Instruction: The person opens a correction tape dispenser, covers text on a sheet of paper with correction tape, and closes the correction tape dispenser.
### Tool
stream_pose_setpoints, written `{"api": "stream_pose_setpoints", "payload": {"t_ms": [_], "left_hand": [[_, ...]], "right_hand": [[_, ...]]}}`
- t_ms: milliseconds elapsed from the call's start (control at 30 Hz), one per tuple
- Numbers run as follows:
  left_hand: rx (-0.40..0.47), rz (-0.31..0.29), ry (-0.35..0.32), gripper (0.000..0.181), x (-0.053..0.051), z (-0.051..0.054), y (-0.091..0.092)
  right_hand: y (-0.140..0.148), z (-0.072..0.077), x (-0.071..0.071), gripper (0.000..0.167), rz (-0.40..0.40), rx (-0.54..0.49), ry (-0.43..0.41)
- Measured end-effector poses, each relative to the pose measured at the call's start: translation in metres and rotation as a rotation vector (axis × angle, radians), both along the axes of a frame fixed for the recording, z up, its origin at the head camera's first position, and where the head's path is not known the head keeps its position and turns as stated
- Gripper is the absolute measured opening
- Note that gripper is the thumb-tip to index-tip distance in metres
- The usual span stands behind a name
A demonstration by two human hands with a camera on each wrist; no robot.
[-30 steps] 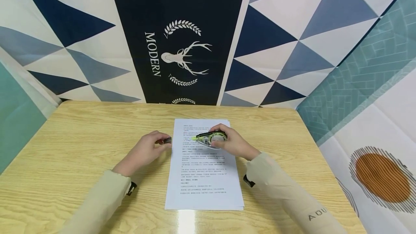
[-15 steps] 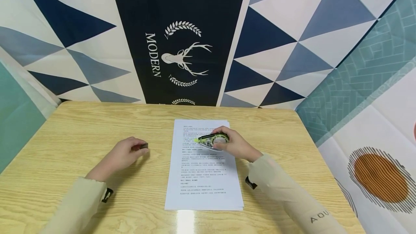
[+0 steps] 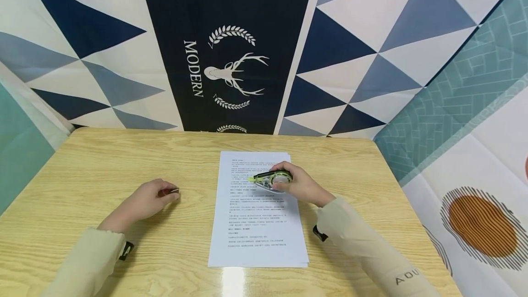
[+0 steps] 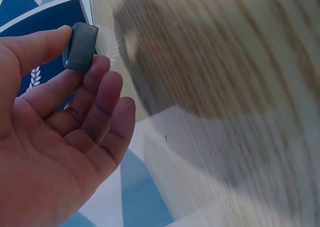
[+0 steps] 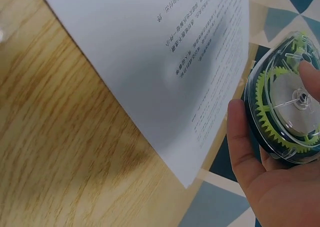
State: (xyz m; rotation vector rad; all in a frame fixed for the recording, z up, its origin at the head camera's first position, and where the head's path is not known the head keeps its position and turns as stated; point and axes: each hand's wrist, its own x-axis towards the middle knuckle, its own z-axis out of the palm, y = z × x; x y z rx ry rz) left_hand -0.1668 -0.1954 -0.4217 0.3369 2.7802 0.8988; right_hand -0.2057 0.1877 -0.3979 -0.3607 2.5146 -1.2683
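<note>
Printed paper sheets (image 3: 257, 219) lie stacked on the table, edges slightly offset. Over their upper part, my right hand (image 3: 299, 184) grips a correction tape dispenser (image 3: 272, 180), its green tip pointing left. The right wrist view shows the dispenser (image 5: 287, 107) with a clear case and green gear, held between thumb and fingers. Left of the paper, my left hand (image 3: 150, 198) pinches a small dark cap (image 3: 174, 190). In the left wrist view that cap (image 4: 82, 46) is between thumb and index fingertip, the other fingers curving loosely below it.
The wooden table (image 3: 103, 164) runs back to a patterned cloth wall (image 3: 231, 49) with triangles and a deer print. At the right hangs a pale cloth with an orange-brown oval (image 3: 482, 226). Black bands sit at both wrists.
My left hand has moved from the paper's left edge leftward and slightly nearer, still pinching the cap. The right hand and dispenser have shifted slightly right and down.
</note>
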Motion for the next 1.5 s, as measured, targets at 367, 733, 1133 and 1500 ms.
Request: {"api": "stream_pose_setpoints", "payload": {"t_ms": [367, 733, 1133, 1500], "left_hand": [[-0.022, -0.004, -0.031, 0.038, 0.002, -0.004, 0.001], [-0.013, -0.009, -0.035, 0.039, 0.0, -0.01, -0.002], [-0.032, -0.012, -0.013, 0.032, -0.001, -0.008, -0.003], [-0.038, -0.016, -0.002, 0.033, -0.001, -0.009, -0.004]], "right_hand": [[0.004, -0.001, 0.001, 0.036, -0.01, 0.014, 0.002], [0.006, -0.006, 0.002, 0.037, -0.005, 0.01, 0.01], [0.008, -0.006, 0.004, 0.037, -0.024, 0.019, -0.005], [0.009, -0.01, 0.003, 0.044, -0.046, 0.031, -0.022]]}}
